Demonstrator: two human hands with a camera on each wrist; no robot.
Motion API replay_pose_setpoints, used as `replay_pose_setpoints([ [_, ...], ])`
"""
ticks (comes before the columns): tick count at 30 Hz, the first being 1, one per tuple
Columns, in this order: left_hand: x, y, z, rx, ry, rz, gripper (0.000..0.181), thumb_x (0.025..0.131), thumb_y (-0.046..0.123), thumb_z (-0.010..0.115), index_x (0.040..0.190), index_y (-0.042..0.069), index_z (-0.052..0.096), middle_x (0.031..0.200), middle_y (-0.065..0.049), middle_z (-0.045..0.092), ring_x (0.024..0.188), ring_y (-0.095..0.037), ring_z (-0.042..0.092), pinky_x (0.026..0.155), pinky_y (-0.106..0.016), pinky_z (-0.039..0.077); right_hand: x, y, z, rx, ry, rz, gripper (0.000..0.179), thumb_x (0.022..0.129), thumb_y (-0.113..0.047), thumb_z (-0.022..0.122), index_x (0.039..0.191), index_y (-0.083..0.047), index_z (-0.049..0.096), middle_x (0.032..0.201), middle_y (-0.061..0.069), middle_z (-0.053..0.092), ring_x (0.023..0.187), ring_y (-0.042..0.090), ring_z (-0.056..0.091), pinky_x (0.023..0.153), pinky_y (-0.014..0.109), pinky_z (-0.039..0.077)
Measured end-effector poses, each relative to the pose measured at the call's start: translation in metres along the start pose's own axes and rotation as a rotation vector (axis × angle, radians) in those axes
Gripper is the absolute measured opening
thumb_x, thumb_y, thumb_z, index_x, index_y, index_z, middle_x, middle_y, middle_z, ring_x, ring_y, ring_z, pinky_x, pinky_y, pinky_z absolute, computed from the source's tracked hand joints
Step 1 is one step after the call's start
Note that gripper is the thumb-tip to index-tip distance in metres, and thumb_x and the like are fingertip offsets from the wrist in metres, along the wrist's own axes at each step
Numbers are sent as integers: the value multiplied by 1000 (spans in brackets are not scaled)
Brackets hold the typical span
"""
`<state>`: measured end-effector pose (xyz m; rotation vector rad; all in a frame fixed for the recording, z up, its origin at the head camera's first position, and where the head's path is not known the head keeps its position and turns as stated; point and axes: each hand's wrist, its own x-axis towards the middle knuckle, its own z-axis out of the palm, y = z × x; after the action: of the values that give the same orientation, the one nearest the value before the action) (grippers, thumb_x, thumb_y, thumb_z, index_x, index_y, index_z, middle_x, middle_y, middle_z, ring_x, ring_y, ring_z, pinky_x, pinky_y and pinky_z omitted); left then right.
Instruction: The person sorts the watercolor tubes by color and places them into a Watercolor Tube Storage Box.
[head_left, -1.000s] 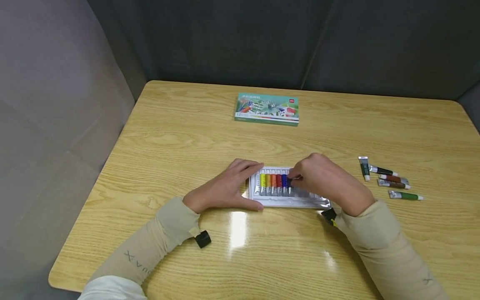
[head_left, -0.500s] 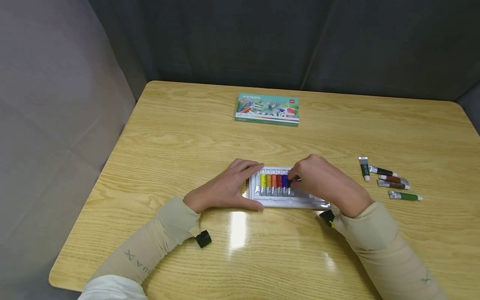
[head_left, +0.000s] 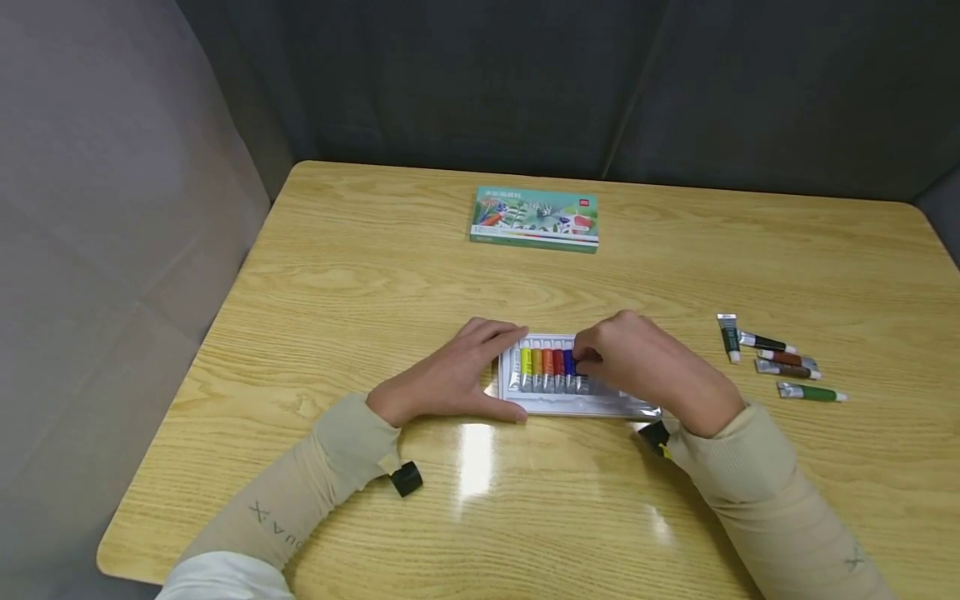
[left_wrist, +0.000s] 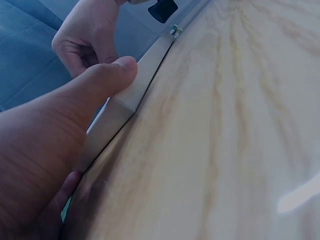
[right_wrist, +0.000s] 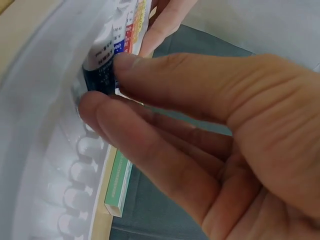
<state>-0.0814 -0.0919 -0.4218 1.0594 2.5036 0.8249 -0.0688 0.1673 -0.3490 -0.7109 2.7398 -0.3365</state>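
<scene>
A white plastic paint tray [head_left: 555,407] lies on the table, a row of paint tubes [head_left: 547,367] in its left slots, from white and yellow through orange and red to blue. My left hand [head_left: 457,375] grips the tray's left end, thumb along the near side and fingers at the far corner. My right hand [head_left: 648,358] pinches a dark blue paint tube [right_wrist: 100,75] between thumb and fingertips, beside the blue tube in the row. Vacant moulded slots show past it in the right wrist view. From the head view, the right hand hides much of that tube and the tray's right part.
Several loose paint tubes lie right of the tray, among them a green tube [head_left: 812,392], a dark green tube [head_left: 728,337] and a black tube [head_left: 765,342]. A green printed box [head_left: 534,218] lies toward the back of the wooden table [head_left: 360,275]. Grey cloth walls stand behind and at left.
My right hand has shifted very slightly, its fingertips still at the dark blue paint tube. The left hand and the tray have stayed in place.
</scene>
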Motion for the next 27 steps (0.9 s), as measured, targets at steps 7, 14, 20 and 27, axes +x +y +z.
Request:
replay_pose_setpoints([
  [7,1,0,0,0,-1,1,111,78,70,80,164,18,32,163,2,38,147,-15,35,123,-40,38,1,-2,2,50,23,42,7,90,-9,79,96,-6,79,92,10,80,66,8,62,62,28,57],
  [14,0,1,0,-5,-6,-7,111,78,69,80,164,19,31,164,1,38,148,-16,34,124,-42,37,4,-1,3,89,-28,117,7,92,-11,77,95,-6,80,89,6,78,68,11,59,62,27,52],
  [20,0,0,0,-3,-8,-15,111,78,70,80,165,20,31,164,2,37,149,-16,33,125,-42,37,7,-1,3,127,-56,176,13,92,-19,79,96,-7,79,85,4,75,65,13,56,58,25,46],
  [27,0,1,0,-7,-10,-11,111,78,70,79,165,20,31,164,2,37,149,-16,33,124,-42,38,7,2,2,193,-77,248,9,92,-20,79,93,-12,77,82,1,72,68,16,53,58,27,41],
])
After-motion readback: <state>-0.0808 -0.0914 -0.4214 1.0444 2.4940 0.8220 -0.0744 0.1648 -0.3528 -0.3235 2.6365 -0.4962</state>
